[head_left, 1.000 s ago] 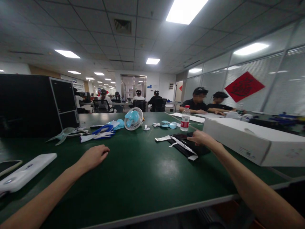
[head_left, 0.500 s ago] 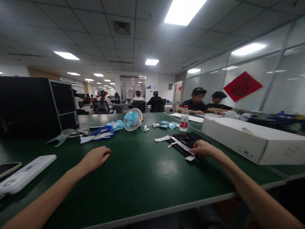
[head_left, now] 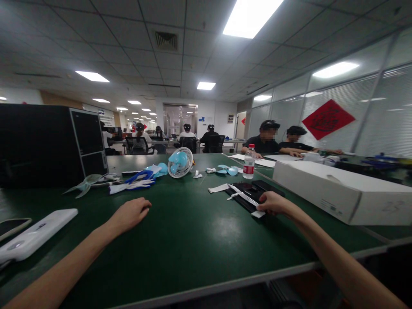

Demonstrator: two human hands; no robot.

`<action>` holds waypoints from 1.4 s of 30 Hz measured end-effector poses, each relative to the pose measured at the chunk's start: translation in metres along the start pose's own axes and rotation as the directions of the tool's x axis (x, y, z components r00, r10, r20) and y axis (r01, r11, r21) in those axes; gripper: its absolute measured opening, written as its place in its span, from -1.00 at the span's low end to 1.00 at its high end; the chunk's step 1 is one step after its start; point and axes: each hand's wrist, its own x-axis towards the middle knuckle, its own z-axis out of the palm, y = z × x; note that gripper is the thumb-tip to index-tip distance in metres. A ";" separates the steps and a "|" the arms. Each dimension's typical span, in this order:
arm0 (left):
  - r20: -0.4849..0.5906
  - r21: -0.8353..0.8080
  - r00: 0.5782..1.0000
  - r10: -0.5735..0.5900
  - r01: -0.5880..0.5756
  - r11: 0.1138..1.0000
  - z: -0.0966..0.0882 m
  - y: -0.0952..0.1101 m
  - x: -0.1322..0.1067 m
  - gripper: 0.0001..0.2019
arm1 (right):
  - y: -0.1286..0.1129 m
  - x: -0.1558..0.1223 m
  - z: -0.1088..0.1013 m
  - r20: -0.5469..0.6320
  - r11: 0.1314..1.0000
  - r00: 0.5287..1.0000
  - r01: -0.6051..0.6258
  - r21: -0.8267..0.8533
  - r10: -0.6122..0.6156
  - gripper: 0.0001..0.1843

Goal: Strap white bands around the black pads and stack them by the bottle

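Observation:
My left hand [head_left: 133, 212] rests palm down on the green table [head_left: 193, 244], its fingers loosely curled together, with nothing seen in them. On the right, the fingertips of my right hand [head_left: 274, 203] are pinched at the near end of a thin white strip [head_left: 247, 198]. That strip lies across a flat black object [head_left: 238, 201], whose kind I cannot make out. A wider white piece [head_left: 219, 188] sticks out at its left side, and a small white flap [head_left: 258, 213] lies below my fingertips. My palm hides part of the black object.
A small fan [head_left: 180, 162] with blue blades, blue-white gloves [head_left: 133, 184] and loose blades [head_left: 227, 170] lie farther back. A bottle [head_left: 249, 163] and white box [head_left: 328, 189] stand right. A black computer case [head_left: 35, 146] and white device [head_left: 38, 234] are left. People sit beyond.
Both hands stay at nearly the same places, the right one still at the white strip. The whole view has shifted slightly. Across the table, a person's hand has moved towards the bottle.

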 end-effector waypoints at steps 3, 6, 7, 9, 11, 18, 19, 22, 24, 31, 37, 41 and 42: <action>0.003 -0.017 1.000 -0.005 0.005 1.000 0.002 -0.003 0.001 -0.59 | 0.001 0.000 -0.002 0.011 1.000 1.000 0.000 -0.020 0.001 -0.69; 0.001 -0.034 1.000 -0.004 0.004 0.999 0.003 -0.004 0.000 -0.60 | 0.002 -0.002 -0.002 0.023 1.000 1.000 -0.009 -0.008 0.009 -0.61; 0.000 -0.038 1.000 -0.003 0.003 0.999 0.003 -0.004 0.000 -0.60 | 0.002 -0.002 -0.001 0.023 1.000 1.000 -0.007 -0.004 0.007 -0.61; 0.000 -0.039 1.000 0.003 -0.003 0.999 0.003 -0.003 -0.001 -0.60 | 0.003 -0.002 0.000 0.028 1.000 1.000 0.004 0.005 -0.004 -0.66; 0.004 -0.038 1.000 0.003 -0.003 0.999 0.002 -0.002 -0.001 -0.60 | 0.003 0.000 0.001 0.018 1.000 1.000 0.007 0.031 -0.007 -0.70; -0.003 -0.011 1.000 0.016 -0.016 1.000 0.002 -0.001 0.000 -0.62 | -0.001 -0.005 -0.003 -0.090 0.976 0.993 0.096 0.195 -0.080 -0.68; -0.006 -0.004 1.000 0.021 -0.021 1.000 0.003 -0.002 0.000 -0.62 | -0.002 -0.008 -0.004 -0.097 0.962 0.987 0.144 0.232 -0.125 -0.67; -0.003 0.007 1.000 0.025 -0.025 1.000 0.005 -0.004 0.002 -0.63 | -0.010 -0.016 -0.006 -0.134 0.914 0.967 0.248 0.322 -0.215 -0.64; 0.014 -0.001 1.000 0.014 -0.014 1.000 0.005 -0.003 0.001 -0.62 | -0.017 -0.017 -0.008 -0.174 0.896 0.953 0.295 0.331 -0.249 -0.63; 0.055 -0.047 0.998 0.000 0.003 0.999 0.000 0.003 -0.004 -0.62 | -0.062 0.020 -0.026 -0.409 0.914 0.855 0.392 0.109 -0.319 -0.67; 0.078 -0.070 0.996 -0.041 0.047 0.996 0.000 0.005 -0.003 -0.61 | -0.110 0.077 -0.020 -0.575 0.885 0.688 0.233 -0.403 -0.443 -0.66; 0.046 -0.064 0.998 -0.032 0.035 0.997 0.000 0.006 -0.002 -0.62 | -0.127 0.102 0.006 -0.454 0.816 0.769 0.147 -0.560 -0.450 -0.62; 0.044 -0.066 0.999 -0.030 0.033 0.997 -0.001 0.005 -0.001 -0.62 | -0.129 0.106 0.013 -0.410 0.795 0.794 0.144 -0.590 -0.449 -0.62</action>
